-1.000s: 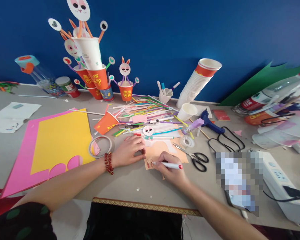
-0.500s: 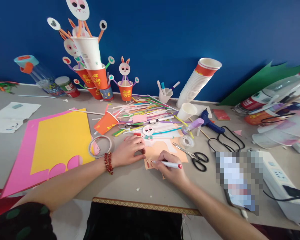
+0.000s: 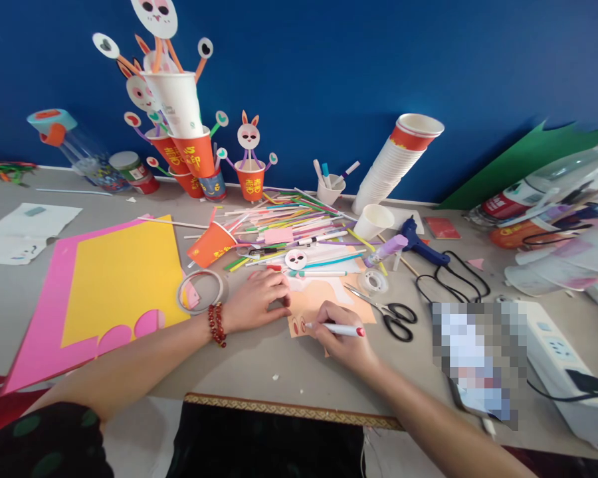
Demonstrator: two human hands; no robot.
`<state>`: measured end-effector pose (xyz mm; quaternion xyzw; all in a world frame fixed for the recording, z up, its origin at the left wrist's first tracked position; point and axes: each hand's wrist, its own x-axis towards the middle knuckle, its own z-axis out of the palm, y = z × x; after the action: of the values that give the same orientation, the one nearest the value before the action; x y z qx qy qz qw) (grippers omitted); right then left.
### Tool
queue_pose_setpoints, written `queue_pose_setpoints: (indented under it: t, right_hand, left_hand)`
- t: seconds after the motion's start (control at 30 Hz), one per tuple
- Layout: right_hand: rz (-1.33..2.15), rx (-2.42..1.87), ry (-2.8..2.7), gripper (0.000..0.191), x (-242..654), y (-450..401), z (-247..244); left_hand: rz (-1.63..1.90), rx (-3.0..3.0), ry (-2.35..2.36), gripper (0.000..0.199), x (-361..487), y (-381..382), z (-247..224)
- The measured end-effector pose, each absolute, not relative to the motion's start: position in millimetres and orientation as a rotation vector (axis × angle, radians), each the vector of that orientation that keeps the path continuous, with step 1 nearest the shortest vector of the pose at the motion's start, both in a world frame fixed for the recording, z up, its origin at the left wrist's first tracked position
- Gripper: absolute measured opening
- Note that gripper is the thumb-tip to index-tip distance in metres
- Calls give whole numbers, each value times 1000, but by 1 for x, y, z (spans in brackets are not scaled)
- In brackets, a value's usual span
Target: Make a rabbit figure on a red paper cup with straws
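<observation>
My right hand (image 3: 346,338) is closed around a white marker (image 3: 343,329) with a red end. Its tip is at the lower left corner of the peach paper (image 3: 359,307), beside red ovals drawn there. My left hand (image 3: 259,300) rests on the paper's left edge with fingers spread, holding nothing. Scissors with black handles (image 3: 397,317) lie open on the paper's right side. A tape roll (image 3: 373,281) and a small white face disc (image 3: 296,259) are just behind the paper.
Yellow card (image 3: 124,279) lies on pink card at left, near a larger tape ring (image 3: 180,292). Behind are coloured sticks, a tipped red cup (image 3: 212,244) and stacked cups (image 3: 398,159). A blue glue gun (image 3: 421,244), a phone (image 3: 473,365) and a power strip (image 3: 558,352) are at right.
My right hand and the marker have shifted very slightly. The second oval shows more red inside it. My left hand has stayed in place.
</observation>
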<state>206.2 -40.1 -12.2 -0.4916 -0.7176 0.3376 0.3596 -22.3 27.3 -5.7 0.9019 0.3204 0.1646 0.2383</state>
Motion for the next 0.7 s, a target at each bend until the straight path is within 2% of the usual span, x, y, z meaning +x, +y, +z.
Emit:
queue_pose_setpoints:
  t: [0.7]
  right_hand:
    - [866,-1242,-1903,19,207,-40,-10]
  left_hand:
    - [439,2456,887,21,-22,27,-6]
